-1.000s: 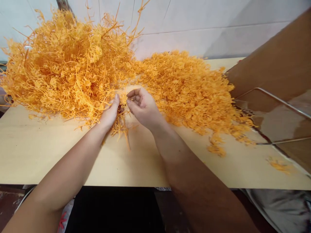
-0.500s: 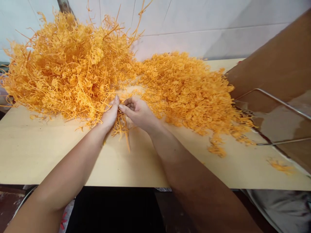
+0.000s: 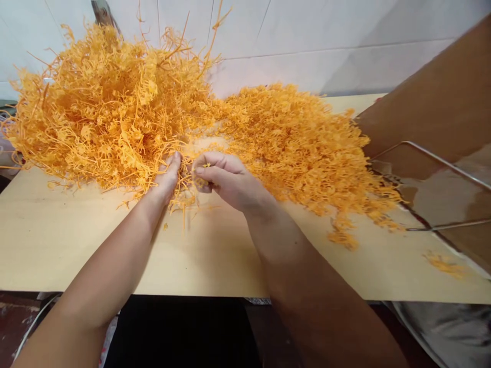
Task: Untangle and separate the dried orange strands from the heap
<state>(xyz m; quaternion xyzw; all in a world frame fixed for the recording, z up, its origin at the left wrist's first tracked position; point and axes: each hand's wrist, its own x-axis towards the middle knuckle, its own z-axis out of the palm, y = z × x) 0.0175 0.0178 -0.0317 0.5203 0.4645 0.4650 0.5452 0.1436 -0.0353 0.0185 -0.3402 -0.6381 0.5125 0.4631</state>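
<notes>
A tall tangled heap of orange plastic sprigs [image 3: 103,102] covers the left back of the pale wooden table [image 3: 57,240]. A lower heap of smaller orange pieces [image 3: 303,143] spreads to the right. Between the two heaps my left hand [image 3: 166,179] grips a small orange sprig [image 3: 184,197] whose stems hang down below the fingers. My right hand [image 3: 224,179] is closed on the top of the same sprig, pinching a small orange bit between thumb and fingers. Both hands touch each other at the sprig.
A brown cardboard box [image 3: 441,102] with a metal wire frame [image 3: 433,163] holding a clear bag stands at the right. A few orange scraps [image 3: 443,263] lie near the table's right front corner. White tiled wall [image 3: 326,41] behind.
My right hand closed from loose fingers onto the sprig and turned knuckles up. My left hand shifted slightly left and up with the sprig.
</notes>
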